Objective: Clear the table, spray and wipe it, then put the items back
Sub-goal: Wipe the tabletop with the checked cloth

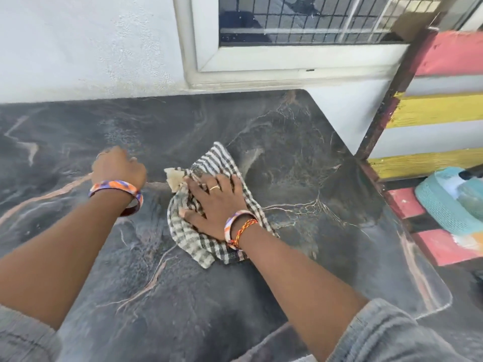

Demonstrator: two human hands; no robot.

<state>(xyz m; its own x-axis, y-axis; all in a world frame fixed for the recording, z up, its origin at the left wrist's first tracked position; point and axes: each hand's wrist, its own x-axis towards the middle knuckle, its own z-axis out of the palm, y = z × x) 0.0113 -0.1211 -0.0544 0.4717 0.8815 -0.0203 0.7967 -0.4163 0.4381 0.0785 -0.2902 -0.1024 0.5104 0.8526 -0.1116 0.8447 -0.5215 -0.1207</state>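
A dark marbled table (300,142) with pale veins fills the view, its top bare apart from the cloth. A grey-and-white checked cloth (217,160) lies crumpled near the middle. My right hand (215,202) presses flat on the cloth, fingers spread, a ring on one finger. My left hand (117,168) rests on the table left of the cloth, fingers curled down with nothing held. Both wrists wear coloured bangles.
A white wall (91,48) and a barred window (300,19) stand behind the table. At the right, beyond the table's rounded edge, is a bench with red and yellow slats (433,111). On it sits a teal woven thing (444,205) with items in it.
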